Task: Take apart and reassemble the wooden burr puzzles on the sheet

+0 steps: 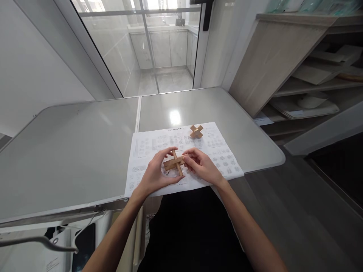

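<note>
Left hand (154, 170) part-curled, gripping a wooden assembly by its rod (179, 170): thumb at the near end, a fingertip at the far end. Right hand (202, 166) closed in a pinch on the right end of the flat bar (169, 165), which crosses the rod between the two hands. Whether the bar is one piece or several, cannot tell; the right fingers hide that end. Main risk, as I judge it: the left grip bears only on the rod's two ends, so a sideways pull from the right hand could twist the rod out from between thumb and fingertip. If the joint at the crossing is loose, squeezing or tugging unevenly might let the parts slip apart. Forcing the bar at a slant could jam it or bruise the wood. A dropped part would probably land on the printed sheet (141, 151) under the hands, and might roll off the near edge of the tabletop (85, 132), close to the wrists. Second wooden piece (196, 131), cross-shaped, sits on the sheet beyond the right hand, well apart from it; a careless forward sweep could knock it. Sheet looks loose; a dragging wrist might shift both.
</note>
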The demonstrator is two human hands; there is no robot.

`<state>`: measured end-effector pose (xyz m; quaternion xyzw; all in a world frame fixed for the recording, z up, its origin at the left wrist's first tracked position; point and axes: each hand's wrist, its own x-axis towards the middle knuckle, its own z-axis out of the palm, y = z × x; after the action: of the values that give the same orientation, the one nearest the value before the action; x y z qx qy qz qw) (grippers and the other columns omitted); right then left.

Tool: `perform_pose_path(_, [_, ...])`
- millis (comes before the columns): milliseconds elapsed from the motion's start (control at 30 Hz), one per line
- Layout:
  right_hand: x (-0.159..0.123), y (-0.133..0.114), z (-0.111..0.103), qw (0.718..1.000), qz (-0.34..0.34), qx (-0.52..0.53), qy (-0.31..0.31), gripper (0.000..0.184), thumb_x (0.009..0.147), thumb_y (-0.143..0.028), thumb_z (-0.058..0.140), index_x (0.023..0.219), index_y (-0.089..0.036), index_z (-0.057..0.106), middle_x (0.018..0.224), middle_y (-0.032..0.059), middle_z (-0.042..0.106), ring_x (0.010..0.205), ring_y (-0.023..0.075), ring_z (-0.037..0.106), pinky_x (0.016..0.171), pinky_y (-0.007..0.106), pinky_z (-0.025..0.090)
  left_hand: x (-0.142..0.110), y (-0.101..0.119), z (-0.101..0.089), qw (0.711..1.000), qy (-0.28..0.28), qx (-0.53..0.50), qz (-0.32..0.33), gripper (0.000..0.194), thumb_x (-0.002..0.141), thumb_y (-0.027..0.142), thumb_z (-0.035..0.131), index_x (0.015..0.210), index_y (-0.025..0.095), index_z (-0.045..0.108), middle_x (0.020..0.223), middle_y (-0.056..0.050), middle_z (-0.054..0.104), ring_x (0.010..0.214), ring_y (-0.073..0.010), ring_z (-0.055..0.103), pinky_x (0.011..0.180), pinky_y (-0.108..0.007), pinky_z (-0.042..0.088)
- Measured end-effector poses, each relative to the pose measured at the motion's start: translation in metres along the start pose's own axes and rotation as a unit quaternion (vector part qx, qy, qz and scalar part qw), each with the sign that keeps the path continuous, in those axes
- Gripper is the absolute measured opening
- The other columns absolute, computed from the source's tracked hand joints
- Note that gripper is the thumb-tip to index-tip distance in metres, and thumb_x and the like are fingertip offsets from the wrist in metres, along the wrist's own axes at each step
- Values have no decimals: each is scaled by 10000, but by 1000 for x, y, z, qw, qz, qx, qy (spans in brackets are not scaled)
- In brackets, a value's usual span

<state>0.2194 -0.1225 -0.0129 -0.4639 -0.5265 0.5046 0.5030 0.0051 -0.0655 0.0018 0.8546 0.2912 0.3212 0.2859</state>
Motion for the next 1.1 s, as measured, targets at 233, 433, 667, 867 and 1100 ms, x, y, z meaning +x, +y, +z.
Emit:
perform_pose_path(233, [-4, 2, -1, 996, -44, -71, -41, 585, 914, -678, 721, 1280, -241, 587, 1065, 66, 719, 821, 195, 675, 661, 315, 558, -5, 0, 5, 989, 64, 93, 98, 782, 898, 268, 811, 1569, 320, 414, 1518, -120, 617, 1311, -302, 643, 1065, -485, 546])
perform_pose_path(433, [-6, 0, -1, 994, -54, -69, -68, 721, 815, -653, 834, 1349, -268, 541, 1001, 26, 681, 767, 174, 647, 560, 272, 510, -6, -2, 7, 978, 70, 141, 138, 797, 939, 326, 787, 1615, 324, 363, 1533, -138, 616, 1317, -318, 650, 1034, -477, 544])
perform_pose_path(667, [-8, 0, 1, 993, -37, -90, -60, 635, 872, -553, 818, 1368, -279, 531, 1016, 22, 694, 746, 162, 642, 600, 296, 535, -5, -1, 9, 977, 63, 150, 137, 762, 950, 321, 774, 1602, 301, 382, 1521, -143, 625, 1305, -307, 657, 1025, -463, 546])
perform_pose_path(867, [-10, 2, 1, 994, -50, -84, -49, 467, 945, -480, 764, 1317, -280, 565, 938, 6, 692, 723, 164, 629, 660, 329, 547, -6, -2, 9, 980, 52, 134, 140, 736, 934, 226, 755, 1580, 303, 409, 1504, -122, 642, 1290, -293, 663, 1029, -471, 545])
perform_pose_path(1100, [-11, 1, 0, 996, -33, -64, -52, 471, 944, -449, 775, 1322, -271, 558, 975, 16, 709, 757, 168, 650, 694, 343, 562, -7, -3, 10, 984, 35, 138, 104, 773, 972, 297, 741, 1627, 334, 331, 1517, -117, 620, 1324, -303, 637, 1067, -496, 542])
